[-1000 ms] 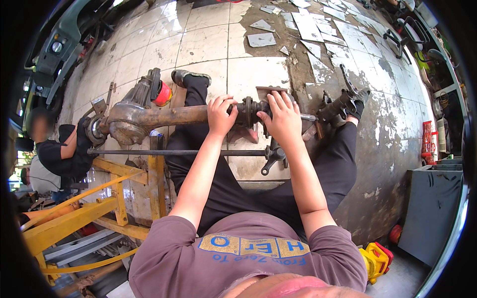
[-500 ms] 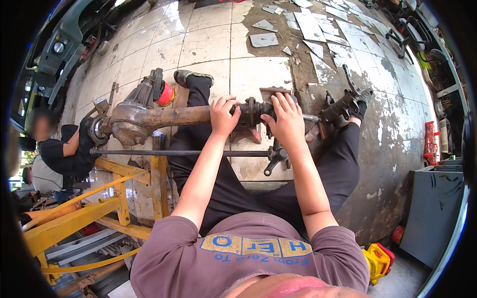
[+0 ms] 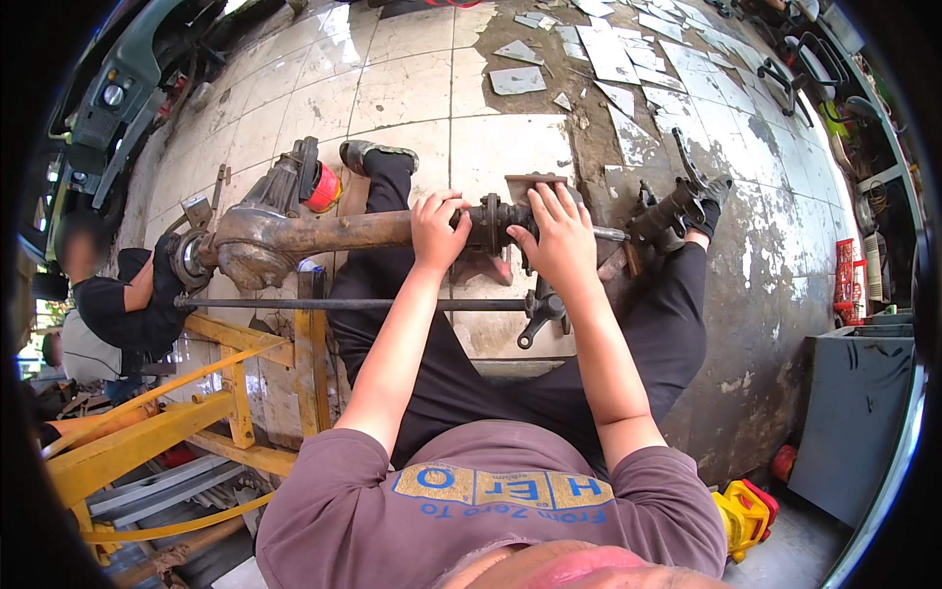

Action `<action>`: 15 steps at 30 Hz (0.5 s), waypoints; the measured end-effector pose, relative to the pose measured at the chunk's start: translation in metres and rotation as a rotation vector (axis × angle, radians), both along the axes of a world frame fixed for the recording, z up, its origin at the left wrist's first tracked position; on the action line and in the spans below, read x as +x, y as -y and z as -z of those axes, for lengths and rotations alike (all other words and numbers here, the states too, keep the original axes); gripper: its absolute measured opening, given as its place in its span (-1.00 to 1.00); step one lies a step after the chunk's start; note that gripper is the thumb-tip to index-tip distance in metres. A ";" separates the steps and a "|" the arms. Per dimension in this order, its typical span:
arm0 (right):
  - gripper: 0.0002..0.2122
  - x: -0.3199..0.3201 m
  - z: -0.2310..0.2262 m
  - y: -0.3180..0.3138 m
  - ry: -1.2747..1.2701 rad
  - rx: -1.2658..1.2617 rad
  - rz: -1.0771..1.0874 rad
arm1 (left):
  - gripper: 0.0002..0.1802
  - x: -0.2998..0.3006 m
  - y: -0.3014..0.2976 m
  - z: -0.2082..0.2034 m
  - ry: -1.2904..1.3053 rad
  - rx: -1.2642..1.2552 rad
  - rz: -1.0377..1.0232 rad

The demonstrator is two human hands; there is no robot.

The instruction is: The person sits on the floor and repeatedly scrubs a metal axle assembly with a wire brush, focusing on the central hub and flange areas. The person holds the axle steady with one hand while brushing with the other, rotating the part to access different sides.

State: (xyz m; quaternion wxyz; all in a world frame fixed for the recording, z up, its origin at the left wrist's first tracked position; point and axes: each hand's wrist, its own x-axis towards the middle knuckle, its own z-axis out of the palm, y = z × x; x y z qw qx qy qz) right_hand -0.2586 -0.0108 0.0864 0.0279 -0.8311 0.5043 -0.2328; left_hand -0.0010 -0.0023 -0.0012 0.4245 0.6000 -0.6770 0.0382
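Note:
A rusty axle housing (image 3: 339, 232) lies crosswise before me, its bulging differential casing (image 3: 257, 245) toward the left. My left hand (image 3: 439, 234) is closed over the tube, just left of a dark bolted flange (image 3: 491, 222). Across that flange, my right hand (image 3: 559, 234) grips the steering knuckle at the axle's right end, fingers over the top and thumb toward the flange. The hand hides much of this part. A long thin steering rod (image 3: 392, 304) runs parallel on my side of the axle, ending at a dark steering arm (image 3: 542, 319) below my right hand.
A person (image 3: 128, 304) sits at the left by the axle's far end. The yellow metal frame (image 3: 147, 447) stands at lower left. Beside my right shoe is a dark metal knuckle part (image 3: 667, 218). Broken tiles (image 3: 608, 54) litter the floor ahead; a grey cabinet (image 3: 854, 412) stands right.
The whole view has shifted very slightly. Both hands stay in place on the axle, and the parts keep their positions.

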 end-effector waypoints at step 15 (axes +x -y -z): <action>-0.40 -0.006 -0.003 0.005 0.072 0.012 -0.040 | -0.86 0.001 0.000 0.000 0.005 0.007 0.002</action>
